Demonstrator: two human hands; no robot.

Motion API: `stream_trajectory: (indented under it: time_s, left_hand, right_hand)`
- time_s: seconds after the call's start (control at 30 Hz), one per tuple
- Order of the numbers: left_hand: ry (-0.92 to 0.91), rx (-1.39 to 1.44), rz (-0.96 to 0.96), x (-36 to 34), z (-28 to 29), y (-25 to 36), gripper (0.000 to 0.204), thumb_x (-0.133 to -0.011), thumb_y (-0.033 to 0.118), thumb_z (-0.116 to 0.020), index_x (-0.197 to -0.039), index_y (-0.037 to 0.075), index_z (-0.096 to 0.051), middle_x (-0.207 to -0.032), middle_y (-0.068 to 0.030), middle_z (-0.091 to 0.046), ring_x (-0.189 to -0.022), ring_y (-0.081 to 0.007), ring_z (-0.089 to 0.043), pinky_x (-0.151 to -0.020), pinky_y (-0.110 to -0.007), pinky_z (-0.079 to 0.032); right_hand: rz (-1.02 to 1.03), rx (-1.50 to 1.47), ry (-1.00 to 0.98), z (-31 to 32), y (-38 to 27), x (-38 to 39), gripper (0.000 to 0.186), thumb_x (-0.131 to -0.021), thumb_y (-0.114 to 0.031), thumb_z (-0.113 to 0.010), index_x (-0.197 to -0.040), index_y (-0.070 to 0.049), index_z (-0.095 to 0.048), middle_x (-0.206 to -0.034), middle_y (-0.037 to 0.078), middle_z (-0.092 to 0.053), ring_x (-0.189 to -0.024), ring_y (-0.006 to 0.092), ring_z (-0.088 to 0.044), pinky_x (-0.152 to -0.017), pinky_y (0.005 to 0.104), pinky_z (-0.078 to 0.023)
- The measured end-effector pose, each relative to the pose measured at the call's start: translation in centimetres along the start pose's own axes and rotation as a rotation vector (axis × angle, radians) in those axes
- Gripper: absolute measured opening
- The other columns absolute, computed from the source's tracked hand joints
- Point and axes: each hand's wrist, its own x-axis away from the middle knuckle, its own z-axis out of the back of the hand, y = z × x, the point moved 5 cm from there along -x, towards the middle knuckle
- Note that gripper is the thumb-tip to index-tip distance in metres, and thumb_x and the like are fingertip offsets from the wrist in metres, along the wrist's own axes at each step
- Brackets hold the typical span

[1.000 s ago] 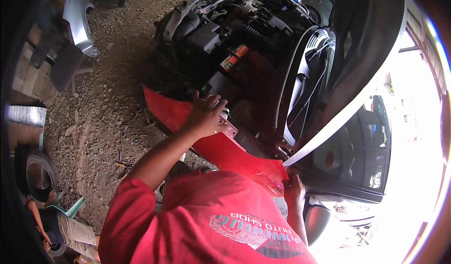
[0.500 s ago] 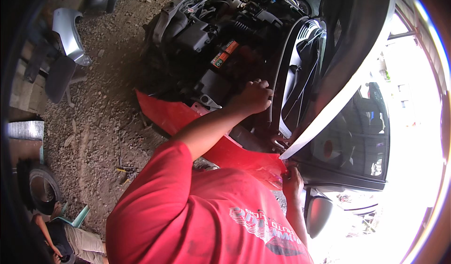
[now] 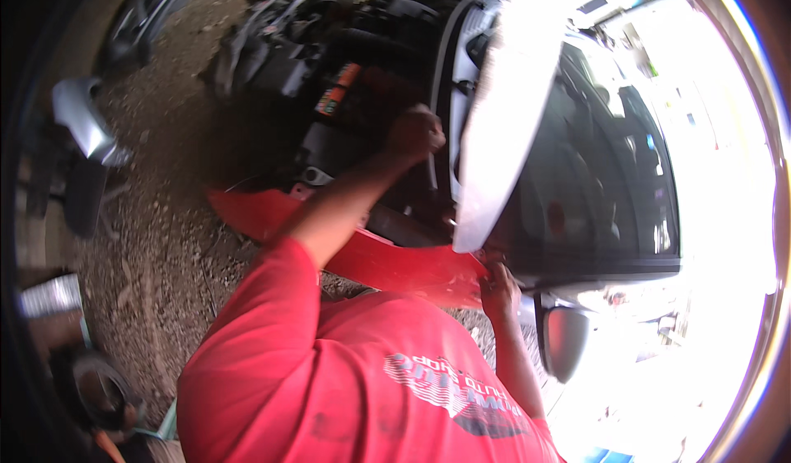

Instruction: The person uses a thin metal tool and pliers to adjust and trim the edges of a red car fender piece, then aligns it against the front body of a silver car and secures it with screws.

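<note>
A red car fender (image 3: 395,269) runs along the near side of an open engine bay. My left hand (image 3: 416,136) reaches over it into the bay, its fingers curled into a fist. Motion blur hides what it holds, if anything; a thin dark strip runs just below it. Left of that hand sits a battery (image 3: 338,90) with an orange label. At the fender's rear corner, beside the door, my right hand (image 3: 500,288) has its bent fingers closed on the edge; the fingertips are partly hidden.
The raised hood (image 3: 507,117) slants above the bay's rear. A side mirror (image 3: 567,343) sticks out near my right forearm, below the dark side window (image 3: 601,183). On the gravel (image 3: 156,249) at left lie a silver fender (image 3: 86,121) and a tyre (image 3: 103,389).
My view has turned, so the car appears shifted left and the hood's pale edge looks broader. Both hands keep their places on the car. The seated person at lower left has mostly left the view.
</note>
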Motion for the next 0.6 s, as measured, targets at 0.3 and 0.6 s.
stream_trajectory:
  time_s: [0.3,0.6]
  left_hand:
    - [-0.03,0.474,0.129,7.2,16.4,-1.7,0.019,-0.091,0.019,-0.081,-0.106,0.008,-0.078,-0.104,-0.0095,-0.077,-0.094,-0.0234,-0.072,-0.083,-0.039,-0.056]
    - [-0.15,0.423,0.583,18.2,21.2,-4.5,0.012,-0.094,0.009,-0.08,-0.103,0.006,-0.072,-0.094,0.0011,-0.069,-0.089,-0.01,-0.063,-0.082,-0.029,-0.051]
  right_hand:
    - [-0.025,-0.05,0.185,-2.1,1.3,2.2,0.037,-0.09,-0.007,-0.076,-0.125,-0.008,-0.066,-0.109,0.014,-0.068,-0.1,0.0353,-0.069,-0.086,0.0477,-0.055]
    - [-0.074,-0.099,0.267,-3.3,2.5,3.3,0.042,-0.09,-0.009,-0.073,-0.131,-0.008,-0.063,-0.119,0.016,-0.067,-0.114,0.0413,-0.064,-0.095,0.0512,-0.054]
